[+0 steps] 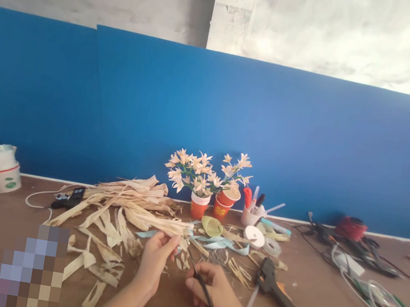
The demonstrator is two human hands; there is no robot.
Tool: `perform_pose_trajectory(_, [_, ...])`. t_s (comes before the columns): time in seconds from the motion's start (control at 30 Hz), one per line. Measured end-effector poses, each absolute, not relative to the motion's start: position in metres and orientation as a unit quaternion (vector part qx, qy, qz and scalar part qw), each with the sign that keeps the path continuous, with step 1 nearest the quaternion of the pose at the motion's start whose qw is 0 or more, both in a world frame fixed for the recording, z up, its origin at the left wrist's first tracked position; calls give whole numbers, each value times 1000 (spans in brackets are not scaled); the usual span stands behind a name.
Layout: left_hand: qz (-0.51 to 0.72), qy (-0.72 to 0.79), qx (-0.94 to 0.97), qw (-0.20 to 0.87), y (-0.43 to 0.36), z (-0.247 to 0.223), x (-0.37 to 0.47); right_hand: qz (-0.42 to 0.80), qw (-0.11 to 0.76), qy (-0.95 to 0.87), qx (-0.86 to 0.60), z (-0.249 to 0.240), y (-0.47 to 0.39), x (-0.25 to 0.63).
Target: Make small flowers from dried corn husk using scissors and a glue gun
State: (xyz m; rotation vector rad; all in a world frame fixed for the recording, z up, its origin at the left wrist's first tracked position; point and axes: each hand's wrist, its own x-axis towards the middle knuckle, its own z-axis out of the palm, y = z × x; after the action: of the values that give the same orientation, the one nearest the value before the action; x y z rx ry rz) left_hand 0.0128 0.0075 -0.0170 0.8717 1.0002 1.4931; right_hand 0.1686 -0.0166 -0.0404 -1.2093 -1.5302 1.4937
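Note:
Near the table's middle, my left hand (157, 260) is closed in a pinch at a pale piece of husk, whose outline is hard to make out against the husk pile. My right hand (209, 286) is wrapped round the black handles of a pair of scissors (200, 279), with the blades pointing up and left toward my left fingertips. Dried corn husks (118, 212) lie heaped behind and left of my left hand. Small cut scraps (183, 260) lie between the hands. Pale flowers (195, 167) on green stems stand in red paper cups (199, 208) behind them.
A black glue gun (280, 292) lies right of my right hand. Behind it are a white tape roll (254, 237) and a cup of pens (250, 216). Cables (369, 294) and a red object (351, 227) lie at right. A white cup (2, 177) stands far left, before the blue partition (198, 100).

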Motion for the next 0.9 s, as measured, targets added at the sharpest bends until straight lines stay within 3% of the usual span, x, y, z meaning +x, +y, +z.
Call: perform_pose_trajectory(0.9, [566, 400, 466, 550, 15, -23, 2, 583, 324, -579, -469, -31, -16, 168])
